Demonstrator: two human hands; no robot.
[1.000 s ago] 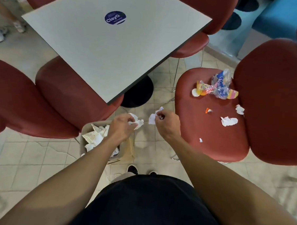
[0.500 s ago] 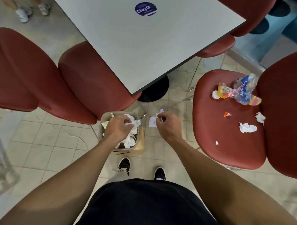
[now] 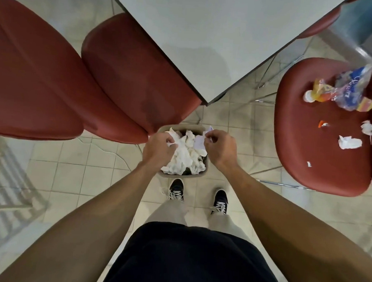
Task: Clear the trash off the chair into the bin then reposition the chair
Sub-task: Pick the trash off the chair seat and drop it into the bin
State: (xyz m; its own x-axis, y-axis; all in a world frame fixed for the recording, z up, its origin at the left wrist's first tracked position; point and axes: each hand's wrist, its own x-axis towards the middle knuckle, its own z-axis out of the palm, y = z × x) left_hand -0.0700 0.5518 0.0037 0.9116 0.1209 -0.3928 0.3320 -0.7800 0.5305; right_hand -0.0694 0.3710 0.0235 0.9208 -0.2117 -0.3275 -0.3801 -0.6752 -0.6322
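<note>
Left hand [image 3: 158, 148] curled around crumpled white tissue [image 3: 173, 143], low over small beige plastic bin [image 3: 180, 174]. Right hand [image 3: 221, 147] pinches small white paper scrap [image 3: 199, 141] above bin's right side.

Bin heaped with white tissue; risk: light scrap drifts or rolls off heap onto tiled floor.

Red cushioned chair [image 3: 308, 150] holds clear plastic wrapper [image 3: 349, 88], 2 tissue wads, small bits; easy to miss.

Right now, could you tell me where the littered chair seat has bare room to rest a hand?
The red padded chair seat is bare along its left side and front, apart from one small white scrap. It is crowded at the back, where the crinkled plastic wrappers lie, and on the right by two crumpled white tissues.
</note>
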